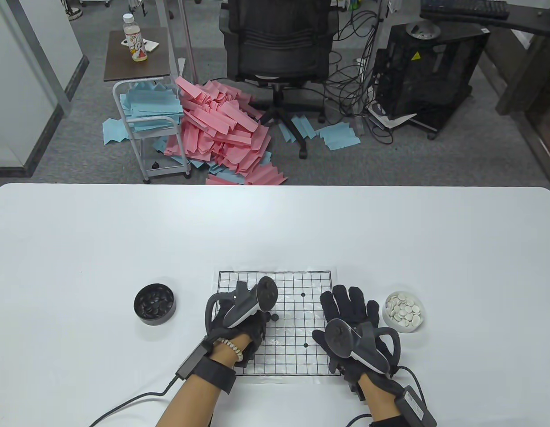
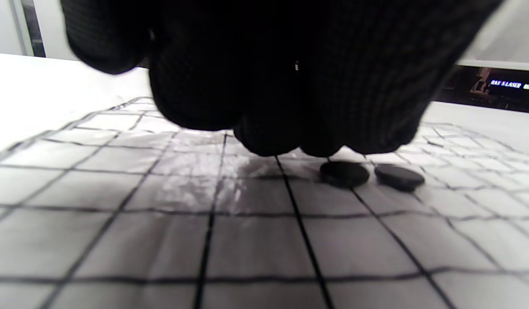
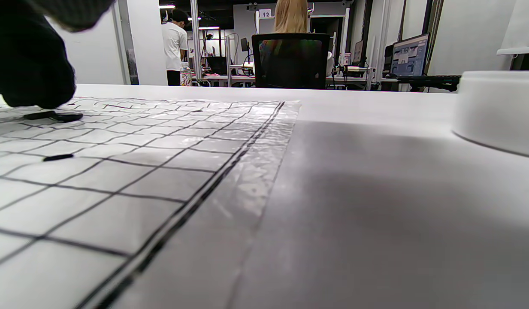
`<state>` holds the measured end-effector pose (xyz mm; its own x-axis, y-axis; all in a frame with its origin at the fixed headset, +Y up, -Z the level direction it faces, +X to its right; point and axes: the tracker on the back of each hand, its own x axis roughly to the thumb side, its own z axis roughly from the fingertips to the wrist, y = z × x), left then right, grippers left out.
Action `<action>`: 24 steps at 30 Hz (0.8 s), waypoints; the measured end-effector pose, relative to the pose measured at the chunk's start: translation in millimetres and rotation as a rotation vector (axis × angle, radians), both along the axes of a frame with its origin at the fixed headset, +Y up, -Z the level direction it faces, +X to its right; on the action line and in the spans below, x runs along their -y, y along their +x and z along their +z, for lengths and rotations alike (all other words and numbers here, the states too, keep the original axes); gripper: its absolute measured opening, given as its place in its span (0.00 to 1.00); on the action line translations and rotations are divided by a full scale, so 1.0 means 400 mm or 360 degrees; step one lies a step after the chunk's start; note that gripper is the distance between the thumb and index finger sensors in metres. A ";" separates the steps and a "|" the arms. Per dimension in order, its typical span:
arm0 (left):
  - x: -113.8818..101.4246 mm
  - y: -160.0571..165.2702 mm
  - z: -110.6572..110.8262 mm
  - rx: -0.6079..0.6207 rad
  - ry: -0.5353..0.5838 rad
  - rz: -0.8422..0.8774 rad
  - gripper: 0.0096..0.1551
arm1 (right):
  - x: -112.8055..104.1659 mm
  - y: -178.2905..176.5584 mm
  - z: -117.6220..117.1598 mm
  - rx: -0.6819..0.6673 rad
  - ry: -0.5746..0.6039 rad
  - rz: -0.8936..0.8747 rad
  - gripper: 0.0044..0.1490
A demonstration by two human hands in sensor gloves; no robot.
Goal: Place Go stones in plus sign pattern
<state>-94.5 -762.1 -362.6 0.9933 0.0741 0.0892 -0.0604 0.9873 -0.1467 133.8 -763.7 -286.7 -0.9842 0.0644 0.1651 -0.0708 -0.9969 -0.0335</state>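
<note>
1. A paper grid board under clear film lies flat on the white table, near the table's near edge.
2. The left hand is over the left part of the board, knuckles up, with a tracker strapped to its back.
3. In the left wrist view the gloved fingers are bunched together and curled downward, their tips close above the board. Whether they hold a stone between them cannot be told; the tips hide it.
4. Two black stones lie flat on the board side by side, almost touching, just beside the left fingertips. In the table view only a small dark part of them shows at the edge of the left hand.
5. The right hand lies palm down, fingers spread and extended, on the right edge of the board. It holds nothing visible.
6. A round black bowl with black stones stands on the table left of the board, apart from it.
7. A round white bowl with white stones stands right of the board, just beside the right hand's fingers.
8. Printed dots mark some crossings of the grid.
</note>
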 end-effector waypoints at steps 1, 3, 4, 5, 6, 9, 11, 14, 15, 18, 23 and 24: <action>-0.010 -0.008 0.000 -0.0008 0.0011 0.0002 0.22 | 0.000 0.000 0.000 0.0001 -0.0003 0.0000 0.56; -0.040 -0.038 -0.003 -0.0039 0.0046 -0.0012 0.22 | 0.000 0.000 0.000 0.0002 -0.0007 0.0001 0.56; -0.052 -0.052 -0.004 -0.0056 0.0057 -0.0019 0.22 | 0.000 0.000 0.000 0.0001 -0.0006 0.0003 0.56; -0.068 -0.072 -0.006 -0.0083 0.0073 -0.0028 0.23 | 0.000 0.000 0.001 0.0000 -0.0006 0.0003 0.56; -0.077 -0.085 -0.007 -0.0100 0.0080 -0.0036 0.23 | 0.000 0.000 0.001 0.0000 -0.0005 0.0003 0.56; -0.117 -0.153 -0.010 -0.0191 0.0119 -0.0062 0.23 | 0.000 -0.001 0.000 -0.0002 -0.0005 0.0002 0.56; -0.137 -0.209 -0.014 -0.0276 0.0135 -0.0098 0.23 | 0.001 -0.001 0.000 -0.0003 -0.0006 0.0005 0.56; -0.148 -0.288 -0.019 -0.0429 0.0087 -0.0108 0.24 | 0.001 -0.001 0.000 -0.0001 -0.0008 0.0006 0.56; -0.148 -0.307 -0.020 -0.0461 0.0080 -0.0106 0.24 | 0.000 -0.001 0.000 -0.0001 -0.0008 0.0006 0.56; -0.134 -0.374 -0.021 -0.0610 0.0006 -0.0141 0.26 | 0.001 -0.001 -0.001 0.0003 -0.0010 0.0005 0.56; -0.081 -0.445 -0.021 -0.0743 -0.0180 -0.0199 0.27 | 0.001 -0.002 0.000 0.0006 -0.0017 0.0008 0.56; -0.067 -0.457 -0.022 -0.0766 -0.0222 -0.0205 0.28 | 0.001 -0.002 0.000 0.0006 -0.0019 0.0009 0.56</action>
<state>-277.2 -735.4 -371.3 0.9212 -0.0731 -0.3821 -0.0325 0.9643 -0.2628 133.2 -764.0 -286.9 -0.9852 0.0608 0.1604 -0.0651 -0.9976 -0.0219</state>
